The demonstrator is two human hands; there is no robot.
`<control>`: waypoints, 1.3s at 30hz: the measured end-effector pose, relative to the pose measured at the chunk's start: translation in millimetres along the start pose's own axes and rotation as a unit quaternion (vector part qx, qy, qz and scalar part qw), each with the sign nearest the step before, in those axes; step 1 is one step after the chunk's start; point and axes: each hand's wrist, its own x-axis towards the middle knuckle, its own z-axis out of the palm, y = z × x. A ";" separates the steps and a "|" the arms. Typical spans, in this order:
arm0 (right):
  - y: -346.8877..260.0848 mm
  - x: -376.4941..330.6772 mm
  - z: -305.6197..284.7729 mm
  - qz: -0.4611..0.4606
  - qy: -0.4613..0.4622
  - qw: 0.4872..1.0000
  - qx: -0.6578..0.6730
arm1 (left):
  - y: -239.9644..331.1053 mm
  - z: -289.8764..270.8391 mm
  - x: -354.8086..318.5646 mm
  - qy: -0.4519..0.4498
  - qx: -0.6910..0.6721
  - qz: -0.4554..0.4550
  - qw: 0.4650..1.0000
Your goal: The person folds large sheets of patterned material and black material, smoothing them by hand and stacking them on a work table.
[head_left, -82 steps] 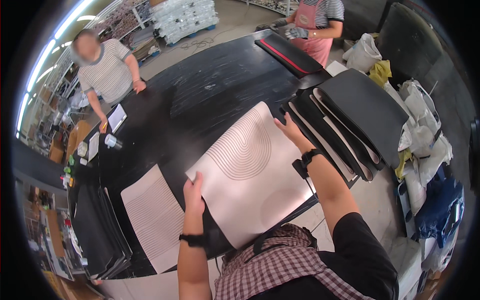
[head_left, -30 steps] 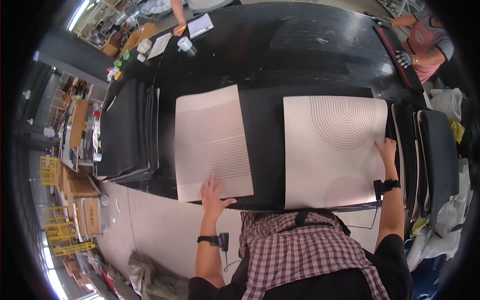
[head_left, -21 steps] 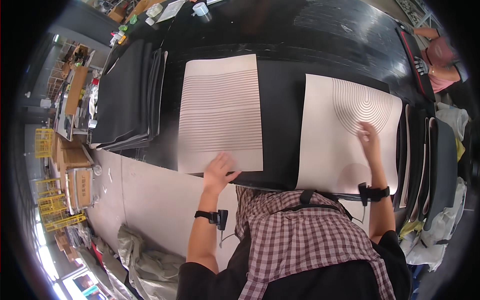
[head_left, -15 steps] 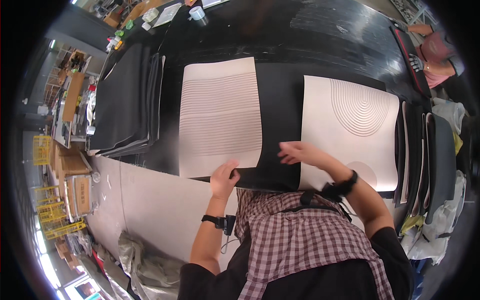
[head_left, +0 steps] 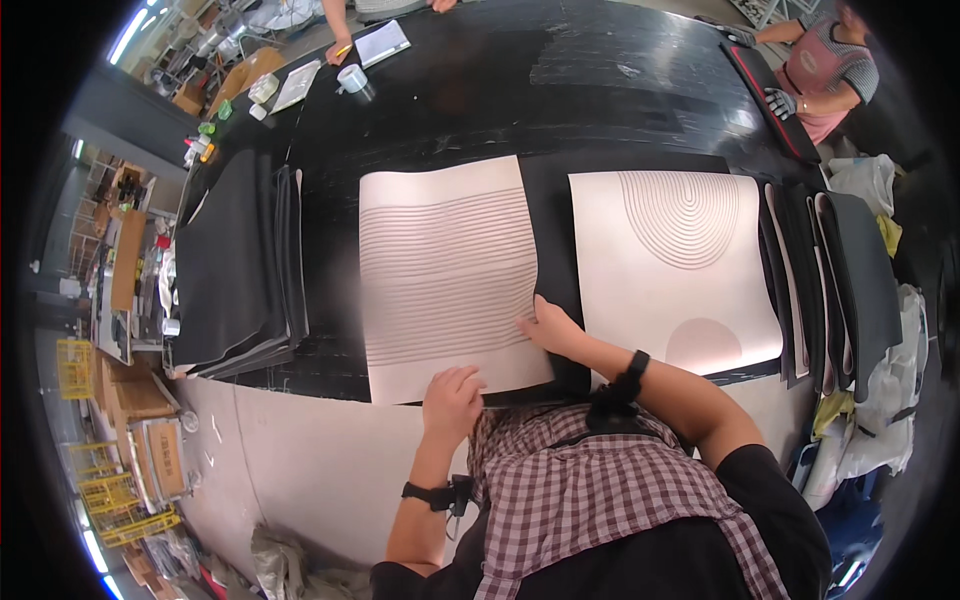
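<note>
Two pale beige sheets lie side by side on a black table (head_left: pixel 600 90). The left sheet (head_left: pixel 445 270) bears horizontal grooved lines; the right sheet (head_left: pixel 670 265) bears concentric arcs and a half circle. My left hand (head_left: pixel 452 400) rests on the near edge of the lined sheet, fingers curled over it. My right hand (head_left: pixel 548 328) presses the lined sheet's near right corner, fingers spread flat.
A stack of black sheets (head_left: pixel 235 265) lies to the left, and more black sheets (head_left: pixel 840 280) overlap at the right. A person in a pink apron (head_left: pixel 825 75) stands at the far right corner. A tape roll (head_left: pixel 351 78), papers and small bottles sit at the far edge.
My right hand left the arc-patterned sheet and crossed over to the lined sheet's right corner. My left hand stayed at that sheet's near edge. The view swung left.
</note>
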 end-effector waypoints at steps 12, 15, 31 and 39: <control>-237.7 32.6 68.6 -0.199 -0.079 0.936 0.280 | -47.6 -17.0 -29.7 0.029 0.222 -0.346 0.911; -213.2 29.6 92.0 -0.171 -0.074 0.923 0.335 | -66.1 -38.7 -59.1 0.013 0.070 -0.538 0.840; -81.0 40.4 115.7 0.079 -0.156 0.983 0.063 | -191.6 -92.7 -79.4 0.041 -0.190 -0.570 0.798; -94.7 -49.8 36.5 -0.133 -0.212 0.934 0.254 | -70.8 -149.8 36.7 0.084 -0.534 -0.385 0.748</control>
